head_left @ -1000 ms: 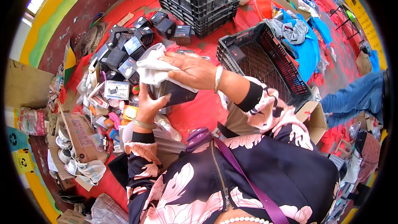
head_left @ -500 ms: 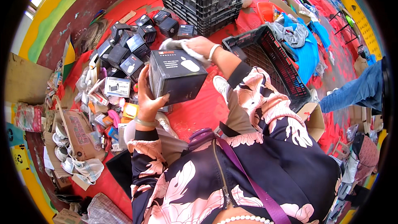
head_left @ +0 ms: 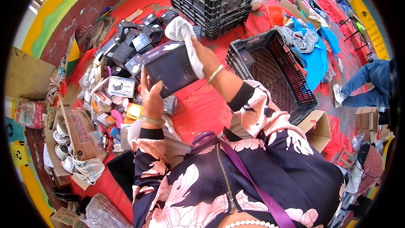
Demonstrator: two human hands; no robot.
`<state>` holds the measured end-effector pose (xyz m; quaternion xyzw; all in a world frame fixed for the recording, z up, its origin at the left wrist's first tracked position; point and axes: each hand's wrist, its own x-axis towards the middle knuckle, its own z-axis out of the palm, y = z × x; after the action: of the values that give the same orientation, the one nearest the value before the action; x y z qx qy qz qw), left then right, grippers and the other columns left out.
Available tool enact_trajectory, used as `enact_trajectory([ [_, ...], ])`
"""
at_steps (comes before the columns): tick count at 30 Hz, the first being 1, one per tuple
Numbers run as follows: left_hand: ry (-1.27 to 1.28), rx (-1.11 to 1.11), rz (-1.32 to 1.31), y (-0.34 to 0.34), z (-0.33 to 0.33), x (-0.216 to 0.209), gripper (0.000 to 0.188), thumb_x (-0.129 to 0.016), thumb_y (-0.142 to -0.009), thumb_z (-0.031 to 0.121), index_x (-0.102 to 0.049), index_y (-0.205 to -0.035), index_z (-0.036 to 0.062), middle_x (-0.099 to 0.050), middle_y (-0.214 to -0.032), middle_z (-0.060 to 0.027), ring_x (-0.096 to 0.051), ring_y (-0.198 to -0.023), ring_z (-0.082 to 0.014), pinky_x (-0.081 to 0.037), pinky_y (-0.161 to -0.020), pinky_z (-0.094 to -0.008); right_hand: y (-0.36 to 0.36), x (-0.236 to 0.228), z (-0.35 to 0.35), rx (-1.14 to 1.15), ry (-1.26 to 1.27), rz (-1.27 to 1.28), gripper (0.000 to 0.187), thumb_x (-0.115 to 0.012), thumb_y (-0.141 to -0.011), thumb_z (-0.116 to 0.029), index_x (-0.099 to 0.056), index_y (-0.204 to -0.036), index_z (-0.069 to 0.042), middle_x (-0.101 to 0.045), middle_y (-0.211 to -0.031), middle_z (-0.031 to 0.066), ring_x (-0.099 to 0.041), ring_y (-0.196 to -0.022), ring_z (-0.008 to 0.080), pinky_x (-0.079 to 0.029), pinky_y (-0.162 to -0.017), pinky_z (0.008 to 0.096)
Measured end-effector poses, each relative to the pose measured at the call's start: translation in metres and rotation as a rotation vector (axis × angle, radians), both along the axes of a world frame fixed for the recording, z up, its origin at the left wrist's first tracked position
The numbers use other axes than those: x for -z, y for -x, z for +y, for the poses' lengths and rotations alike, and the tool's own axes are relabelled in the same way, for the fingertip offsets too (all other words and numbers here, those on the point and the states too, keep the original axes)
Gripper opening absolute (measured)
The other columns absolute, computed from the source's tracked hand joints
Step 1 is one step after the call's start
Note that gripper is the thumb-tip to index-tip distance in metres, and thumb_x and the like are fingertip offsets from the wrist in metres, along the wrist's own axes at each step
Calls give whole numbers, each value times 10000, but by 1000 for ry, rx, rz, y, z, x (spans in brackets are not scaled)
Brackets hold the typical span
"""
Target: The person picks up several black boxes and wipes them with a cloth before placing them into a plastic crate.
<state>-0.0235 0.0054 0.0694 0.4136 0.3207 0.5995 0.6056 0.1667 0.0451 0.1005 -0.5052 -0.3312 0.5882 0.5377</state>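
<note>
A black cardboard box is held up in front of me, tilted so that a dark side faces me. My left hand grips its near left corner, thumb on the front side and fingers along the left. A whitish cloth is bunched in my right hand, pressed against the box's right side; its loose end stands above the far edge. Most of the right fingers are hidden behind the cloth. Beyond the box lies a heap of similar black boxes, several of them stacked unevenly on the red floor covering.
A black plastic crate with one dark box in it stands at right. Behind are stacked black crates. Mixed small goods, including a white box, lie at left beside an open carton. Another person's jeans-clad leg shows far right.
The box has turned and tipped, its top now facing away and its side showing more. My right hand with the cloth has moved down from the top to the box's right side.
</note>
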Motion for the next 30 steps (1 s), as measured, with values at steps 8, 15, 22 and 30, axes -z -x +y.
enact_trajectory([
  [8, 60, 178, -85, 1, 5, 7, 564, -569, -785, 261, -421, -1278, 30, -517, -1205, -107, -538, -1103, -247, -434, -945, -372, -5, 142, 67, 75, -174, 111, 329, -512, -913, -318, -610, -1070, -46, -658, -924, 101, -638, -768, 236, -498, -680, 356],
  [15, 157, 221, -314, 19, 10, 21, 576, -588, -788, 219, -414, -1304, 31, -529, -1192, -99, -516, -1111, -228, -398, -971, -357, -41, 145, 67, 29, 237, 318, 351, -604, -796, -328, -651, -908, 1, -659, -873, 136, -619, -764, 253, -464, -694, 411],
  [22, 104, 38, 267, 0, 10, 3, 751, -659, -732, 78, -283, -1380, 14, -509, -1183, -121, -563, -1016, -215, -468, -868, -301, -30, 7, 12, 156, -729, -669, 229, -519, -844, -132, -592, -1004, 15, -615, -1018, 194, -616, -829, 361, -504, -740, 436],
  [30, -266, 5, 754, -32, 11, -1, 823, -809, -596, 332, -434, -1260, 24, -501, -1259, -166, -470, -1189, -302, -357, -993, -412, 34, 6, -17, -332, -659, -1501, 353, -590, -753, -312, -614, -1059, -138, -529, -1217, 126, -585, -969, 303, -457, -782, 442],
])
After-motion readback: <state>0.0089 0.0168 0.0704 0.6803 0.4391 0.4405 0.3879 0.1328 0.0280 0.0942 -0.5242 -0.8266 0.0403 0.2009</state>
